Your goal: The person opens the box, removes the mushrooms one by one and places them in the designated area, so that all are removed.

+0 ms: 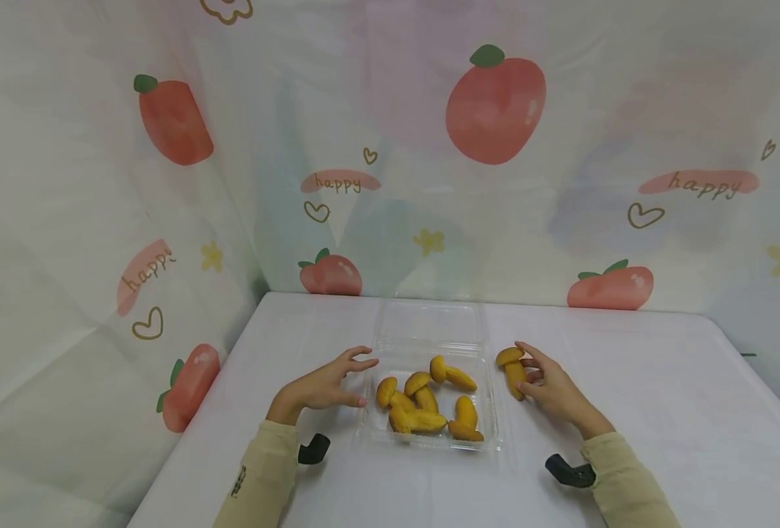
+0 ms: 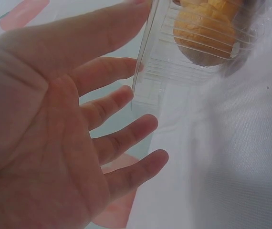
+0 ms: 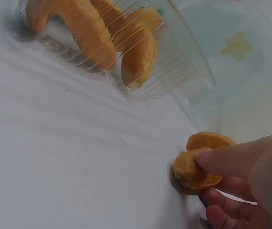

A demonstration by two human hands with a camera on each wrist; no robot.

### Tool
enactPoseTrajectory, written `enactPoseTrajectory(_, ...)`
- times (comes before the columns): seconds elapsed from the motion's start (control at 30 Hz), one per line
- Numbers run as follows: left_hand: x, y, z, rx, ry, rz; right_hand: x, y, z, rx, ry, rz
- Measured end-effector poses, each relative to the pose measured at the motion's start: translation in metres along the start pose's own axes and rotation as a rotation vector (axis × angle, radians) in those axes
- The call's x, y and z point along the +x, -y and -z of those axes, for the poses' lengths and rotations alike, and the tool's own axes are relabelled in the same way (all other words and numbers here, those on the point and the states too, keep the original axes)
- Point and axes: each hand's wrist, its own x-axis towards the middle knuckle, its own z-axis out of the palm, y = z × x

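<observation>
Right hand [image 1: 551,389] pinches one yellow mushroom [image 1: 514,374]: thumb on the stem, fingers round the far side. Can't tell if it's off the cloth; at most barely, going by the shadow close beside it. Left hand [image 1: 323,385] is empty, thumb and fingers spread wide, at the bench-left wall of the clear box [image 1: 447,402]; fingertips look very near that wall, actual contact unclear. Key geometry: the gripped mushroom sits just outside the box, on the side facing the bench's right edge, narrow strip of cloth between. Long axis runs roughly far edge to near edge, about parallel to that box wall, cap toward the far edge, stem toward the near one. Box interior is therefore sideways from it, toward the bench's left edge. Right hand is the near one by a lot; left hand has the whole box in between. Inside the box: five other mushrooms [image 1: 423,421], mixed headings, denser toward the left hand, bare floor showing in the middle. Lid [image 1: 429,323] is folded back toward the far edge. Bench [image 1: 660,389] is white-covered; fruit-print backdrop [image 1: 403,95] rises behind its far edge. Black wrist pieces [image 1: 313,449] at both cuffs.
</observation>
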Motion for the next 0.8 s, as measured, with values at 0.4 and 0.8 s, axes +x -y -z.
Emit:
enactPoseTrajectory(0.4, -0.001, -0.003, 0.002, -0.018, 0.008, 0.004, -0.001, 0.005, 0.004, -0.074, 0.026, -0.05)
enactPoseTrajectory(0.8, -0.001, -0.004, 0.002, -0.038, 0.013, 0.013, -0.006, 0.011, 0.018, -0.097, 0.054, -0.112)
